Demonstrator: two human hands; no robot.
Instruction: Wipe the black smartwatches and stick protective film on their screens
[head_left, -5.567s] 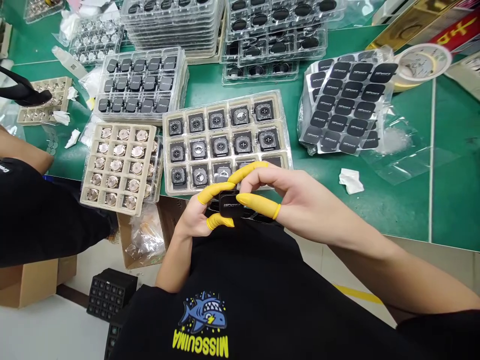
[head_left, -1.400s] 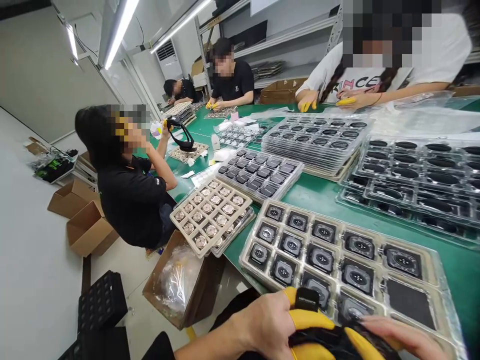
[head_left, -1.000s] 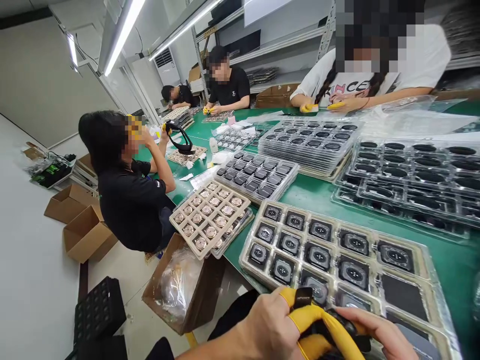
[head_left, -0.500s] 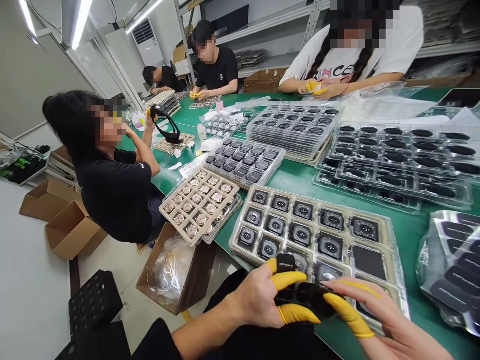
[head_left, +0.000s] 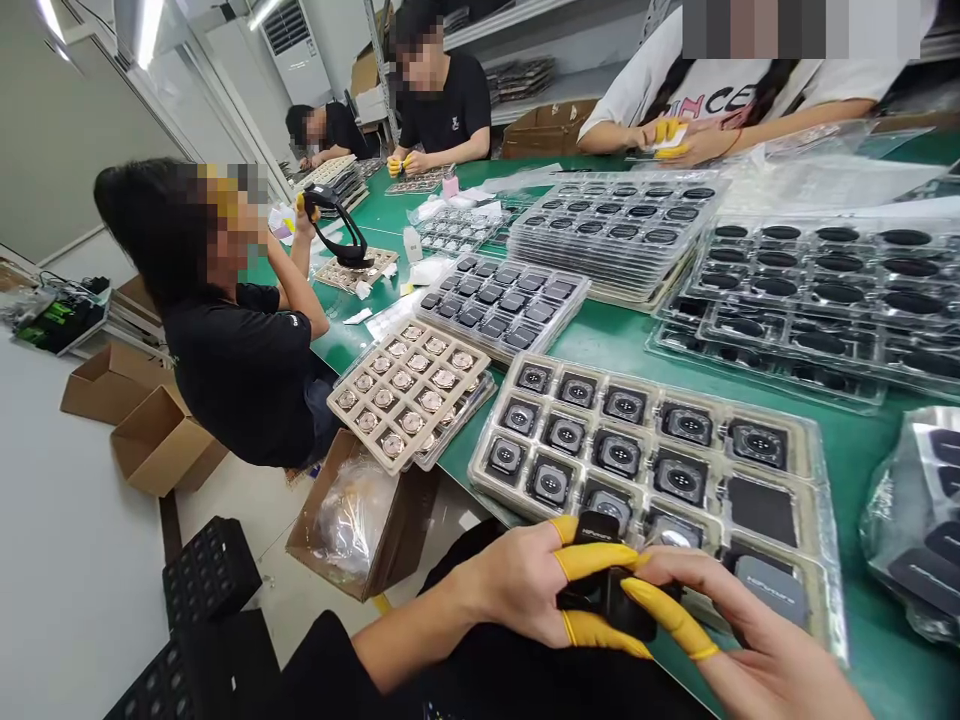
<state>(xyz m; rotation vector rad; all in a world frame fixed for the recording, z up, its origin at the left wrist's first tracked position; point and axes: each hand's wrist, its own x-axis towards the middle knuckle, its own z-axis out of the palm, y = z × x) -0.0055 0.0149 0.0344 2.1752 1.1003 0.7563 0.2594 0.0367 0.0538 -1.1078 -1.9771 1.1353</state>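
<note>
My left hand (head_left: 529, 580), in yellow finger cots, grips a small black smartwatch body (head_left: 626, 605) between thumb and fingers. A dark tab with pale lettering (head_left: 598, 530) shows at its index finger; whether it belongs to the watch I cannot tell. My right hand (head_left: 739, 625), also wearing yellow finger cots, pinches the right side of the same piece. Fingers hide much of it. Just beyond is a beige tray (head_left: 814, 455) of square smartwatch bodies, most with their round sensor backs up. One lettered grey piece (head_left: 776, 590) lies in its right column.
Beyond stand a tray of rose-gold round watch parts (head_left: 409, 385), a tray of black squares (head_left: 510, 300) and stacked clear trays (head_left: 615, 235). More clear trays (head_left: 832, 290) and a plastic bag (head_left: 919, 540) are at right. An open carton (head_left: 352, 520) sits below the table edge. Co-workers sit around.
My right fingers have drawn in closer to my left on the black watch body, which has turned. The lettered grey piece in the tray now shows. The view has shifted slightly.
</note>
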